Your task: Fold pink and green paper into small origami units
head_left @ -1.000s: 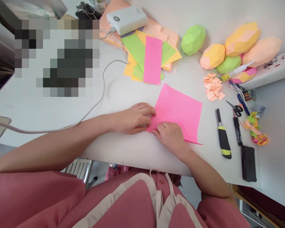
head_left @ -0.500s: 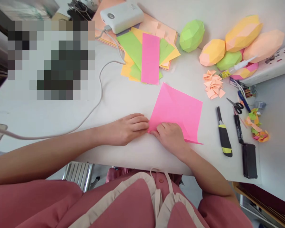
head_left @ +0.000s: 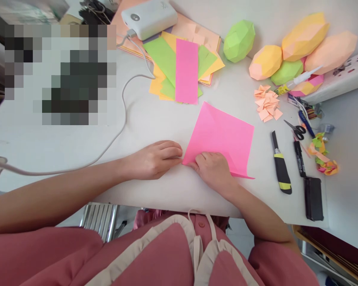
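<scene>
A pink sheet of paper (head_left: 223, 129) lies on the table in front of me, its near edge turned up in a narrow fold. My right hand (head_left: 213, 169) is closed over that folded edge, fingers curled and thumb pointing toward the sheet's left corner. At this corner my left hand (head_left: 156, 160) has its thumb and fingers together, the tips right at the paper; the exact contact is hard to see. Beyond the sheet, a pink paper strip (head_left: 186, 71) rests on green paper pieces (head_left: 159, 59) and yellow ones.
To the right lie a utility knife (head_left: 282, 171), scissors (head_left: 298, 129), a black marker (head_left: 300, 159) and a black case (head_left: 314, 198). Small peach paper pieces (head_left: 267, 104) sit near faceted paper shapes (head_left: 239, 41). A white cable (head_left: 123, 115) runs left from a power bank (head_left: 150, 19).
My left hand has shifted slightly left, with the sheet's left corner beside its fingertips. The right hand stays on the folded edge. The whole view has moved a little.
</scene>
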Demonstrator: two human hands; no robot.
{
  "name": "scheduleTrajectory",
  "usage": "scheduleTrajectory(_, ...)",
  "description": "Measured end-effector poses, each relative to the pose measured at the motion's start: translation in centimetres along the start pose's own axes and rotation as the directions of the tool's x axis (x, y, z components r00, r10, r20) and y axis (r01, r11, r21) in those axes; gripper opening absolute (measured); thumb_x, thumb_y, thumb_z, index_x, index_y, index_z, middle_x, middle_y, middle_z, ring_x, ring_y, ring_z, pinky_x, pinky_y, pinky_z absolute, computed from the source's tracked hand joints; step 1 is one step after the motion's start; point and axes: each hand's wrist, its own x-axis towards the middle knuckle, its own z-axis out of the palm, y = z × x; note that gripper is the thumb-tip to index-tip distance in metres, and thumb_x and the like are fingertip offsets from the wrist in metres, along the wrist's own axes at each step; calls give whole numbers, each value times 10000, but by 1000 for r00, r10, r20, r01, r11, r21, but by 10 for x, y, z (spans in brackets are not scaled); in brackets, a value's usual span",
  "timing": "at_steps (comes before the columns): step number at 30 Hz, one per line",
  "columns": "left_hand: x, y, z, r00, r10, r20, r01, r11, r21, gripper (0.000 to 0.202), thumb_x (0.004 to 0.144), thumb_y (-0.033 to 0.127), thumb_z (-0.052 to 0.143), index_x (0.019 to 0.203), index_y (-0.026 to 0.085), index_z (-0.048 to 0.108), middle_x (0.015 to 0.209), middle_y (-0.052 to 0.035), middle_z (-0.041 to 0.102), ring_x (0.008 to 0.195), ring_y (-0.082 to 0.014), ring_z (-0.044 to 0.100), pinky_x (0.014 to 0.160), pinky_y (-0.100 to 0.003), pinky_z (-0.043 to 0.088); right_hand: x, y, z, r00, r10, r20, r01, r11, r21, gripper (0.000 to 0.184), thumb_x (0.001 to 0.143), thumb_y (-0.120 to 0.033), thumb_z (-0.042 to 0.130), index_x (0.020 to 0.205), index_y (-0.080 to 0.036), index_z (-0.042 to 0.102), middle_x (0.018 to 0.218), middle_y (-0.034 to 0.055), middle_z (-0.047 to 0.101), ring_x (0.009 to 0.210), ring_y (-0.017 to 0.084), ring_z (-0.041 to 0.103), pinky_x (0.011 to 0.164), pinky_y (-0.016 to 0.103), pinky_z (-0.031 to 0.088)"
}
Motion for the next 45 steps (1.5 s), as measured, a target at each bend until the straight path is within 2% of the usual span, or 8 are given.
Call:
scheduleTrajectory(7,1,1,2,997,8,75,-7,1000,-16,209,938,115,436,976,194,626,1047,-85,657,1098,-209,554,954,-418,475,1,-1,-1,999,17,48,-17,1000,1,525,985,-443,343,647,-139,604,554,28,522,514,124,391,535,290,145)
scheduleTrajectory(12,1,0,2,997,30,67,-31,1000,5,186,930,118,456,959,188,626,1037,-90,648,1092,-215,560,951,-424,480,2,-1,-1,999,15,36,-15,1000,11,555,977,-492,332,650,-137,606,543,27,515,518,125,392,535,290,148)
scheduleTrajectory(18,3,1,2,998,6,63,-5,1000,-17,188,933,120,447,922,185,623,983,-84,650,1044,-207,576,945,-422,483,2,-1,-2,999,19,47,-19,1000,15,534,975,-480,352,655,-142,614,537,23,514,509,123,381,533,293,149)
scheduleTrajectory(24,2,0,1,997,-21,70,26,997,-74,221,932,119,425,946,202,629,1005,-85,664,1049,-206,577,952,-424,475,2,-2,-2,999,20,45,-21,999,25,560,982,-480,327,645,-137,615,531,24,503,511,120,379,539,296,150)
scheduleTrajectory(30,2,0,1,997,11,70,-7,998,-61,235,929,109,420,991,195,630,1029,-94,675,1058,-213,579,955,-429,476,3,-2,-1,999,20,38,-21,999,24,577,982,-493,305,646,-141,615,532,26,508,508,125,374,534,295,144)
scheduleTrajectory(34,2,-1,1,995,-6,96,12,998,-65,251,940,123,409,1023,205,631,1029,-85,677,1066,-205,583,979,-436,466,3,-2,-2,999,22,44,-23,999,27,569,982,-487,315,644,-140,614,530,25,501,507,122,370,537,297,148)
scheduleTrajectory(38,2,-2,0,991,11,135,-7,1000,-30,252,948,125,401,1024,199,629,1045,-86,670,1071,-197,582,997,-433,460,2,-2,-2,999,19,50,-20,1000,21,543,980,-469,339,647,-139,612,525,20,492,504,122,368,536,296,146)
scheduleTrajectory(45,2,3,0,989,2,145,-14,997,79,188,944,137,443,894,175,620,983,-81,636,1080,-212,551,946,-411,486,3,-2,-2,997,23,70,-24,1000,14,546,979,-468,335,642,-137,608,537,31,507,512,131,393,524,291,144)
